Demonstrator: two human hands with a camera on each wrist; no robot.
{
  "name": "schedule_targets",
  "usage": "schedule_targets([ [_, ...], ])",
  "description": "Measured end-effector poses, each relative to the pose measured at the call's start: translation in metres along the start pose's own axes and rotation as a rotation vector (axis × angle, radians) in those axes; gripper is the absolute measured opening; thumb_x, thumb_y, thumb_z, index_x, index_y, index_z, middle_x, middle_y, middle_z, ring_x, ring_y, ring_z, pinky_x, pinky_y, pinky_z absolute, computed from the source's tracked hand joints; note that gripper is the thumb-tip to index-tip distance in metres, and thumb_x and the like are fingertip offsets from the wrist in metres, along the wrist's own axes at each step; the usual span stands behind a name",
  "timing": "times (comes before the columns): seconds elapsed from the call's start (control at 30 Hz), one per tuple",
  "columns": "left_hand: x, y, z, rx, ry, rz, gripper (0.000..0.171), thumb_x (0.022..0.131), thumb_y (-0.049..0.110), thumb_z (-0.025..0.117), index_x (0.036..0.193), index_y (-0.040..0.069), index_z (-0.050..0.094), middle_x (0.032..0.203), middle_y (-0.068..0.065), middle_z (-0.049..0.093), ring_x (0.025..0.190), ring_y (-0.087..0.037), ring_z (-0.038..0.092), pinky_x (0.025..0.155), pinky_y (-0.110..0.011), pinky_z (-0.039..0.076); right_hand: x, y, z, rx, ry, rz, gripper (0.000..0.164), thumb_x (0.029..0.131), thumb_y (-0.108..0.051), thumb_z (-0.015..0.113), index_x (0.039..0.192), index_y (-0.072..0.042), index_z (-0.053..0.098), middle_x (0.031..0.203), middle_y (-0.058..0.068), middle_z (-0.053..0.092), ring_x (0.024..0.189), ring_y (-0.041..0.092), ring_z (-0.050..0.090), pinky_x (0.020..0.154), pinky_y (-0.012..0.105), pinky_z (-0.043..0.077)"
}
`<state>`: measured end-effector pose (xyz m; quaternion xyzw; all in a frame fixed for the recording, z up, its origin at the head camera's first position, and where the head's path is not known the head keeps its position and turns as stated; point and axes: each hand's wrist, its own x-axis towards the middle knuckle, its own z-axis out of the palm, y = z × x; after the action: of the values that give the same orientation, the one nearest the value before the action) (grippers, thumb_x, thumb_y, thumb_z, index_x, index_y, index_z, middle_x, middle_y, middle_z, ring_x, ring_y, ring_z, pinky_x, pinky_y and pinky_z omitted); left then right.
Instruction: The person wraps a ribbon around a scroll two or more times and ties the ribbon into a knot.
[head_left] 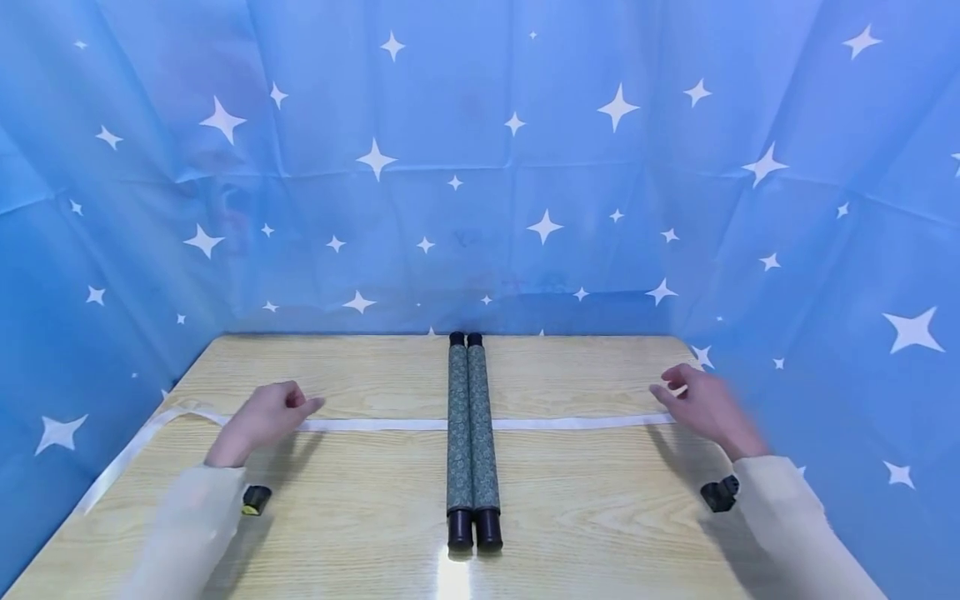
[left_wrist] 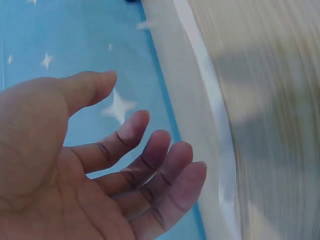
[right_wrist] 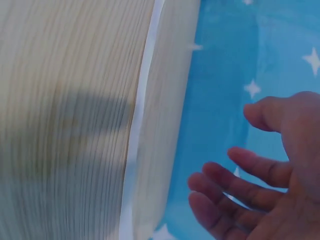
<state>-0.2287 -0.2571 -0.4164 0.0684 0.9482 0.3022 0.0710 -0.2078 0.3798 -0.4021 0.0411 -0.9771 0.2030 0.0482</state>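
Observation:
A scroll [head_left: 471,429] lies in the middle of the wooden table as two narrow rolls side by side, grey-green and patterned, with dark knobs at both ends. My left hand [head_left: 272,410] is held above the table to the left of it. In the left wrist view, the fingers [left_wrist: 155,165] are loosely bent around nothing. On the opposite side, my right hand [head_left: 701,404] hovers over the right part of the table, its palm bare and its fingers [right_wrist: 235,190] relaxed in the right wrist view. Both hands are well apart from the scroll.
A white strip [head_left: 375,424] runs across the table [head_left: 360,508], passing beneath the scroll and bending toward the front at the left. Blue cloth [head_left: 465,200] with white stars hangs behind and at both sides of the table.

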Motion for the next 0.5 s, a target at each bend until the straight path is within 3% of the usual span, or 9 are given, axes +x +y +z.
schedule_targets([
  [0.13,0.01,0.015,0.023,-0.028,-0.027,-0.017,0.045,0.103,0.047,0.058,0.078,0.01,0.051,0.065,-0.001,0.048,0.057,-0.016,0.042,0.057,-0.032,0.038,0.003,-0.019,0.011,0.036,-0.031,0.001,0.049,0.104,-0.039,0.059,0.125,0.005,0.062,0.115,0.025,0.068,0.093,0.031,0.069,0.074,0.044,0.055],
  [0.3,0.02,0.033,0.046,-0.01,-0.036,-0.045,0.052,0.101,0.048,0.06,0.063,0.015,0.048,0.054,0.005,0.038,0.048,-0.012,0.032,0.049,-0.028,0.032,0.006,-0.04,0.028,0.076,-0.097,0.036,0.041,0.103,-0.04,0.058,0.114,-0.001,0.065,0.099,0.013,0.068,0.079,0.02,0.059,0.065,0.033,0.046],
  [0.5,0.026,0.045,0.06,0.058,-0.054,-0.094,0.06,0.099,0.05,0.063,0.053,0.02,0.039,0.049,0.008,0.028,0.045,-0.01,0.024,0.046,-0.026,0.026,0.009,-0.061,0.046,0.093,-0.19,0.11,0.041,0.103,-0.045,0.058,0.088,-0.007,0.065,0.068,0.0,0.053,0.062,0.016,0.047,0.059,0.031,0.038],
])
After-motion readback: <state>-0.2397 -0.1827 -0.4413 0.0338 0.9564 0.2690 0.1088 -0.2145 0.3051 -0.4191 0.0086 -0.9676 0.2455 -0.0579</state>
